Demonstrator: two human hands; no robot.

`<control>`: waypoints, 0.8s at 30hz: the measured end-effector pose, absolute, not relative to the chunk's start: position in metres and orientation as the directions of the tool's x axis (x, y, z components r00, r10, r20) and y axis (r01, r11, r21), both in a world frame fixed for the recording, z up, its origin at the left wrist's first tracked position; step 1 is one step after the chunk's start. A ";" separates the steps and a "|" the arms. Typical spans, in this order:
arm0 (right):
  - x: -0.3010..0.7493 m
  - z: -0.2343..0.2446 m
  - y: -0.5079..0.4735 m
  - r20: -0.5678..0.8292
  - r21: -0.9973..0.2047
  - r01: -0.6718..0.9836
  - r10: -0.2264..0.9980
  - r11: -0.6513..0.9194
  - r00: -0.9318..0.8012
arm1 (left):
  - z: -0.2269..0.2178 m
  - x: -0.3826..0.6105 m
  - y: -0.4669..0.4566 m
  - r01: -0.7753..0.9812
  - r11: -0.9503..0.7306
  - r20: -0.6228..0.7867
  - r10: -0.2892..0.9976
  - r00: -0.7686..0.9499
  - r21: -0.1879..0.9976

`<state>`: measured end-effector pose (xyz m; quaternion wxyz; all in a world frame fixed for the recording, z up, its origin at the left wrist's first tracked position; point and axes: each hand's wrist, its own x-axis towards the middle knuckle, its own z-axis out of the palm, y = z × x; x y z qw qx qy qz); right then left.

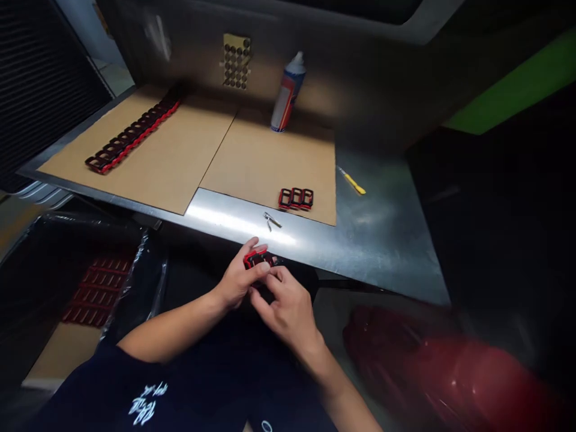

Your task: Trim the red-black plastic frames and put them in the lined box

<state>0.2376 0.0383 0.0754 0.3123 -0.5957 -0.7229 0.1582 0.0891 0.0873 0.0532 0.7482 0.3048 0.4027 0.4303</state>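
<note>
Held low in front of my body, just off the steel table's edge, is a small red and black link piece [258, 259]. My left hand [237, 279] pinches it between thumb and fingers. My right hand [287, 311] presses its fingers against the underside, partly hiding the piece. A short strip of several similar links [296, 198] lies on the cardboard sheet [265, 156] beyond my hands. A long red and black link chain [132, 129] lies on the left cardboard sheet [153, 162]. A small metal tool [272, 220] rests on the bare steel nearest my hands.
A yellow-handled knife [353, 182] lies on the steel table [378, 240] at right. A spray can [288, 93] stands at the back beside a perforated plate [236, 61]. A black plastic-lined bin [96, 291] holding red parts sits lower left; a red bag [432, 366] lies lower right.
</note>
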 end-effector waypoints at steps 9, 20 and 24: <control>0.210 0.045 0.018 0.459 -0.560 0.717 0.876 0.415 -0.149 | 0.054 0.070 0.081 -0.625 0.616 -0.634 0.736 0.238 0.479; 0.215 0.039 0.026 0.147 -0.969 0.167 0.968 0.182 -0.202 | 0.033 0.047 0.061 -0.542 0.816 -0.482 0.564 0.671 0.200; 0.208 0.037 0.025 0.085 -0.985 0.133 0.977 0.113 -0.195 | 0.028 0.046 0.059 -0.556 0.802 -0.500 0.582 0.641 0.219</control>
